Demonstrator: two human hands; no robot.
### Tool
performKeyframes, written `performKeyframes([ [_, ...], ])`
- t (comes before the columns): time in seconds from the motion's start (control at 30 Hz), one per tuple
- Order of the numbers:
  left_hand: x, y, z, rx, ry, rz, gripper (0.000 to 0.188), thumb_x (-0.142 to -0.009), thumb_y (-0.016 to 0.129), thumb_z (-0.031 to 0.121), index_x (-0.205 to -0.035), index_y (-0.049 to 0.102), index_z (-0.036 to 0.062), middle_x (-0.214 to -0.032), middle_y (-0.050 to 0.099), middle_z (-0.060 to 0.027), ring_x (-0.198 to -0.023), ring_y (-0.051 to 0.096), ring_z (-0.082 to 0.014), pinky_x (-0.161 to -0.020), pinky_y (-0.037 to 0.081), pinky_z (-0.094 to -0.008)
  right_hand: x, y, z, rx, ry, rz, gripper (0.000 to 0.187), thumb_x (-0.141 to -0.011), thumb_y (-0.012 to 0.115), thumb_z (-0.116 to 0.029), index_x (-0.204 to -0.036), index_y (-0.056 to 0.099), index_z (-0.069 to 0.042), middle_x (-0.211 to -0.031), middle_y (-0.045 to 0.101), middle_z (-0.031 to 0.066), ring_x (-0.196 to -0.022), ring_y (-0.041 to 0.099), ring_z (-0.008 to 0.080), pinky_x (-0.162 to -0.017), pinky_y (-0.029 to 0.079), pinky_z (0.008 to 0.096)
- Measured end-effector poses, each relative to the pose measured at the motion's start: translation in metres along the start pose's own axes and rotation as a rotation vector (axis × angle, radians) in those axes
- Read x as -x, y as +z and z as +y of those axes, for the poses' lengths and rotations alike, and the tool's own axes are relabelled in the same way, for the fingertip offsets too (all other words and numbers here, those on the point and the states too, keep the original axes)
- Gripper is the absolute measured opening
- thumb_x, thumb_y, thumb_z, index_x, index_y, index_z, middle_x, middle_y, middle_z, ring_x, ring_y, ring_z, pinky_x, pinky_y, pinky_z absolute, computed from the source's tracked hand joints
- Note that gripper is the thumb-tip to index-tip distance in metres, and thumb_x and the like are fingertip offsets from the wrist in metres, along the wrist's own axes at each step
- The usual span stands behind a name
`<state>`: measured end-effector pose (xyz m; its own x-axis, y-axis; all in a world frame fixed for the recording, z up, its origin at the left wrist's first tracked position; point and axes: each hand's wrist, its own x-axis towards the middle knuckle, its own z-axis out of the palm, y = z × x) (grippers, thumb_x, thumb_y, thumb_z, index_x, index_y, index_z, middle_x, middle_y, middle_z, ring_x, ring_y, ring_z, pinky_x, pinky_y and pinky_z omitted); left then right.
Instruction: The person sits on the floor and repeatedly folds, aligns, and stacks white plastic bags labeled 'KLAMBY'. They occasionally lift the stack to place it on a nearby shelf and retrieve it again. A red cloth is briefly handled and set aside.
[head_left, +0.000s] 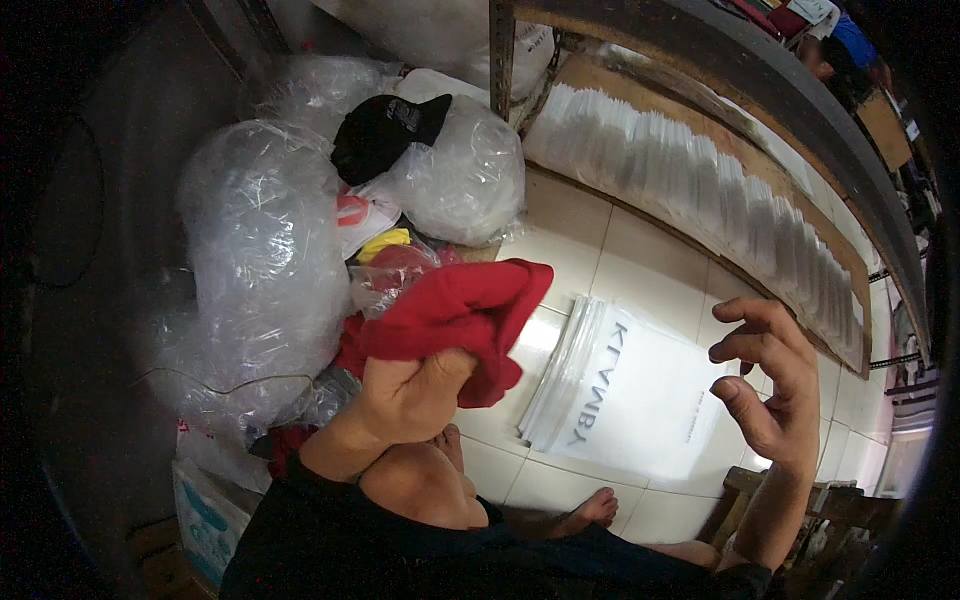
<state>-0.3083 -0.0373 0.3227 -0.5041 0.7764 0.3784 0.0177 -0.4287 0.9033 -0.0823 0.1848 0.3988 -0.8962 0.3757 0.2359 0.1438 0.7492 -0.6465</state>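
Red cloth (pixel 462 315) over the far end of the left grip (pixel 415 395).

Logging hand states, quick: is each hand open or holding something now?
Left hand: holding the red cloth, fingers hidden.
Right hand: open, fingers bent, empty.

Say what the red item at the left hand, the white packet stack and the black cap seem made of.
Red item: soft, matte fabric, judging by its loose folds. White packet stack: probably smooth plastic film, given its glare and layered translucent edges. Black cap: likely dull cloth, showing few highlights; fibre unclear.
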Motion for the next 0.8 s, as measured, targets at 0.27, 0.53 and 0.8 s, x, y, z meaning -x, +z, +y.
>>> performKeyframes([
  [0.27,0.006,-0.002,-0.011,-0.070,0.092,-0.024,0.052,-0.086,0.069,0.009,-0.132,0.050,-0.0063,-0.126,0.061,-0.0167,-0.103,0.063,-0.0213,-0.089,0.048,-0.0310,0.001,-0.002,-0.001,0.078,-0.024,-0.010,0.024,-0.074,0.076,-0.011,-0.093,0.067,0.002,-0.111,0.064,0.0166,-0.086,0.063,0.0257,-0.071,0.051,0.0335],
  [0.53,0.016,0.019,-0.006,0.007,0.125,-0.440,0.050,-0.083,0.070,0.009,-0.128,0.054,-0.0032,-0.123,0.062,-0.0168,-0.102,0.064,-0.0235,-0.089,0.049,-0.0331,0.004,-0.009,-0.003,0.107,-0.006,-0.015,0.024,-0.074,0.076,-0.011,-0.093,0.066,0.001,-0.112,0.064,0.0167,-0.089,0.064,0.0271,-0.074,0.051,0.0341],
  [0.8,0.023,0.057,0.007,0.083,0.194,-0.666,0.044,-0.082,0.069,0.007,-0.124,0.058,-0.0019,-0.118,0.064,-0.0151,-0.099,0.064,-0.0222,-0.086,0.049,-0.0319,0.002,-0.002,-0.007,0.126,-0.051,-0.021,0.024,-0.073,0.075,-0.010,-0.093,0.066,0.001,-0.111,0.064,0.0167,-0.089,0.064,0.0247,-0.071,0.049,0.0319],
])
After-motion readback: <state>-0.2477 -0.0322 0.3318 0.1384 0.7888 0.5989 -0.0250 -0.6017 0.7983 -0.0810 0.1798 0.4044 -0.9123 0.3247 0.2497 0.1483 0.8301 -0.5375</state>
